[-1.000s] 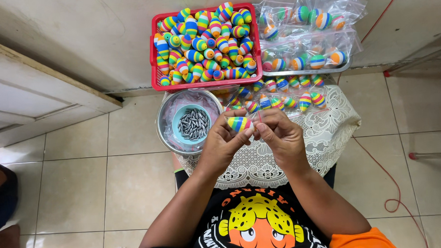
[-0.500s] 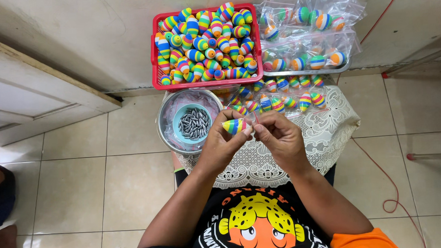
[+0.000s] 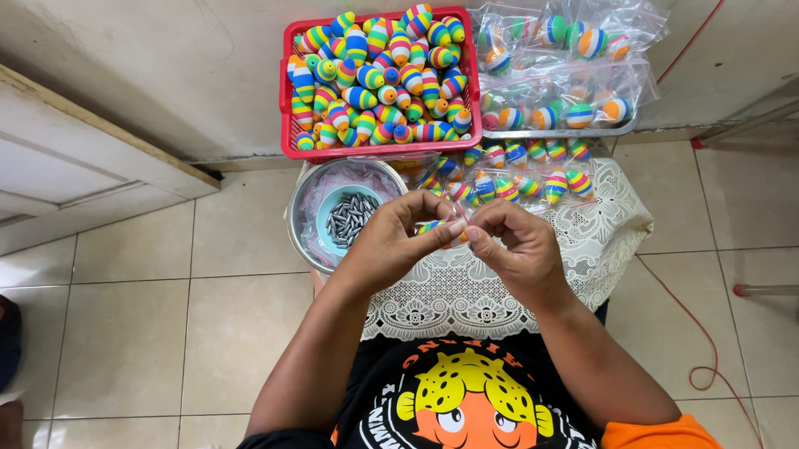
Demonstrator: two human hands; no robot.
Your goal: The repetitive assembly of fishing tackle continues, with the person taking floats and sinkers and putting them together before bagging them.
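Two hands meet over a white lace cloth (image 3: 508,283) spread across the person's lap, and between them sits one striped foam float (image 3: 437,228), an egg-shaped piece banded in bright colours. The left hand (image 3: 391,242) pinches the float between thumb and curled fingers, so its grip is narrow and closed on the piece. The right hand (image 3: 517,247) bends inward at the wrist with its fingertips pressed together just beside the float's end; they appear to pinch something thin there, though what it is cannot be made out.

Doing this well seems to call for keeping the float steady in the left pinch while the right fingertips work at its end, with both wrists held close so the small piece does not twist. Both forearms angle in from the body, elbows out, knuckles turned up toward the camera.

Just beyond the hands, a metal bowl (image 3: 306,210) holds a smaller blue dish of dark, bullet-shaped metal weights (image 3: 350,216). Loose floats (image 3: 539,171) lie in a row on the far edge of the cloth. Farther off, against the wall, a red basket (image 3: 284,96) is heaped with more floats, and beside it a tray carries clear bags (image 3: 579,46) of them.
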